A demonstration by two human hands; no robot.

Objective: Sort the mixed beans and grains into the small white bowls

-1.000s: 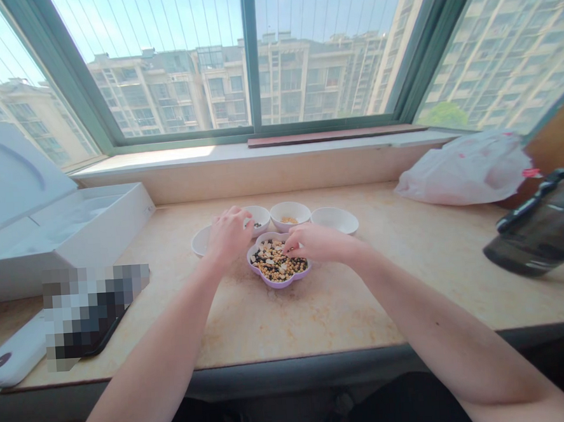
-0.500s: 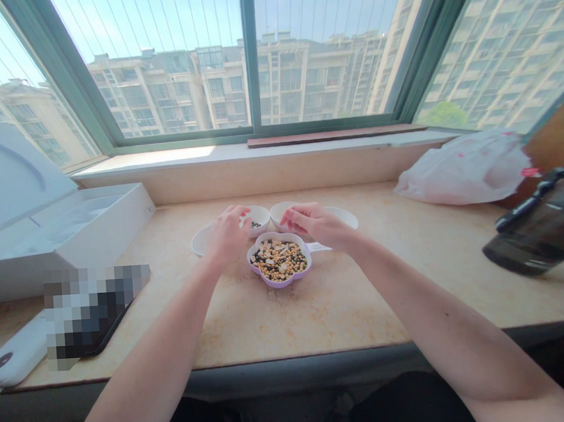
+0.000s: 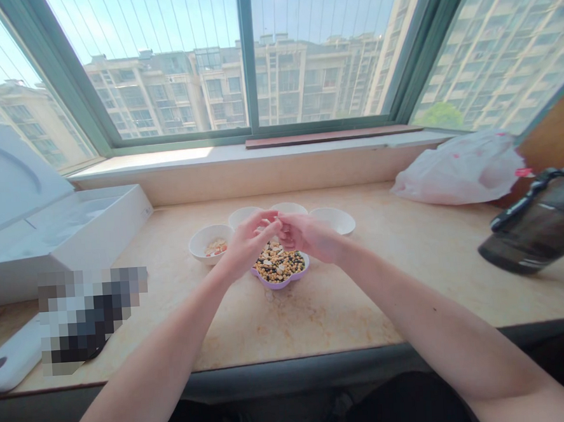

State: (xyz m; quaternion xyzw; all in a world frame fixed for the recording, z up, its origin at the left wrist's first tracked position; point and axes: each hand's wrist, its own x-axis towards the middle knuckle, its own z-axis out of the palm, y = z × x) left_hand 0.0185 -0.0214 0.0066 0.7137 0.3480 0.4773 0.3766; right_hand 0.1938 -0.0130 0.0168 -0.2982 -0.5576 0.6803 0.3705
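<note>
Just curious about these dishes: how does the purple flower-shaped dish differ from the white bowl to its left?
The purple dish has a scalloped rim; the white bowl a round one. The purple dish is full of mixed beans, the white bowl holds only a little pale mix. Both stand on the stone counter.

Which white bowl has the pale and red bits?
The round white bowl at far left, just beside the left hand. Its pale flakes and red bits show; the rightmost bowl looks empty; the two behind are partly hidden.
</note>
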